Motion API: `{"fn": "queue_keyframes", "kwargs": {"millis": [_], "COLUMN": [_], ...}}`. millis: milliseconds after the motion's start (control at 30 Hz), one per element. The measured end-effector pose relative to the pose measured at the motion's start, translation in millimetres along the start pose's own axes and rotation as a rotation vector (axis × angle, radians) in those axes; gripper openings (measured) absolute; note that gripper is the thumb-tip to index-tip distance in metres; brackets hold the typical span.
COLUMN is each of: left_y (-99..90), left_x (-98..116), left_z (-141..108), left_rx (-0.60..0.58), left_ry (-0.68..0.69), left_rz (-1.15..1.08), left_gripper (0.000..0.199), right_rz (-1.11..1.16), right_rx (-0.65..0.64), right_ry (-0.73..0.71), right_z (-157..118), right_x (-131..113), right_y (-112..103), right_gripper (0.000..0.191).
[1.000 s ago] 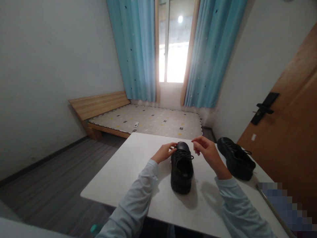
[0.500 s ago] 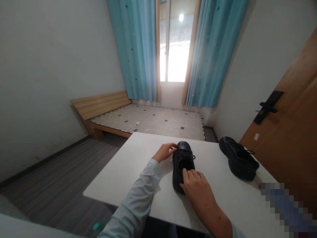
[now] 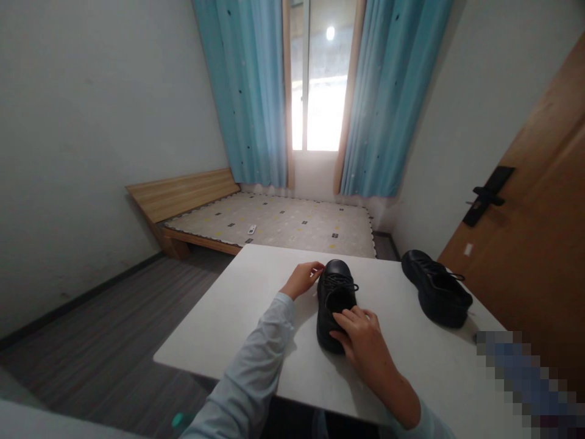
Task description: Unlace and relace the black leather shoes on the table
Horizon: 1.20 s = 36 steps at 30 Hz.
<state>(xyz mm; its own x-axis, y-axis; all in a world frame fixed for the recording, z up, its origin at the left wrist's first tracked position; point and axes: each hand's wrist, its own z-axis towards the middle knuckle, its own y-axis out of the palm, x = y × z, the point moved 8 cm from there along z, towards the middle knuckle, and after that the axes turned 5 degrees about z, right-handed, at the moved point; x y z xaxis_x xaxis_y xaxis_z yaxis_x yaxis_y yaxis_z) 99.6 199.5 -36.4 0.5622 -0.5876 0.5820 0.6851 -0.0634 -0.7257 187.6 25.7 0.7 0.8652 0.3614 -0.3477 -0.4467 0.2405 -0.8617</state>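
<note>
A black lace-up shoe (image 3: 337,285) lies on the white table (image 3: 256,305), toe pointing away from me and its laces tied in a bow. My left hand (image 3: 302,278) is at the left edge of the toe, fingertips at the shoe's side and not wrapped round it. At the heel, my right hand (image 3: 361,334) grips the back collar, with the thumb outside and the fingers over the opening. Part of the heel is hidden behind that hand. The other black shoe (image 3: 436,289) sits at the table's right side, apart from both hands.
A blurred-out patch (image 3: 525,378) covers something on the table's right edge. Beyond the table stands a low bed (image 3: 292,222) with a small white object (image 3: 251,230) on it. A wooden door (image 3: 534,244) is close on the right.
My right hand has shifted slightly at the heel, its fingers more bunched over the collar. My left hand stays by the toe. The view has moved a little.
</note>
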Motion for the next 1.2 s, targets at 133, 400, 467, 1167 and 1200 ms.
{"fn": "queue_keyframes", "kwargs": {"millis": [133,400,467,1167,1200], "left_y": [-1.9,-1.5,-1.4,-0.5,-0.6], "left_x": [-0.9,0.2,1.1,10.3,10.4], "left_z": [0.3,0.5,0.6,-3.3,-3.4], "left_rx": [0.019,0.035,0.029,-0.036,-0.038], "left_ry": [0.006,0.053,0.055,0.017,0.016], "left_rz": [0.039,0.19,0.224,0.312,0.312], "left_gripper": [0.022,0.023,0.023,0.025,0.025], "right_rz": [0.021,-0.007,-0.041,-0.36,-0.355], "right_rx": [-0.045,-0.033,-0.027,0.215,0.214], "right_ry": [0.004,-0.112,-0.136,-0.121,-0.114], "right_z": [8.5,30.2,33.8,30.1,29.3], "right_x": [9.7,32.5,40.8,168.2,171.4], "right_y": [-12.7,-47.4,-53.5,-62.3,-61.4], "right_gripper": [0.013,0.012,0.01,0.031,0.031]}}
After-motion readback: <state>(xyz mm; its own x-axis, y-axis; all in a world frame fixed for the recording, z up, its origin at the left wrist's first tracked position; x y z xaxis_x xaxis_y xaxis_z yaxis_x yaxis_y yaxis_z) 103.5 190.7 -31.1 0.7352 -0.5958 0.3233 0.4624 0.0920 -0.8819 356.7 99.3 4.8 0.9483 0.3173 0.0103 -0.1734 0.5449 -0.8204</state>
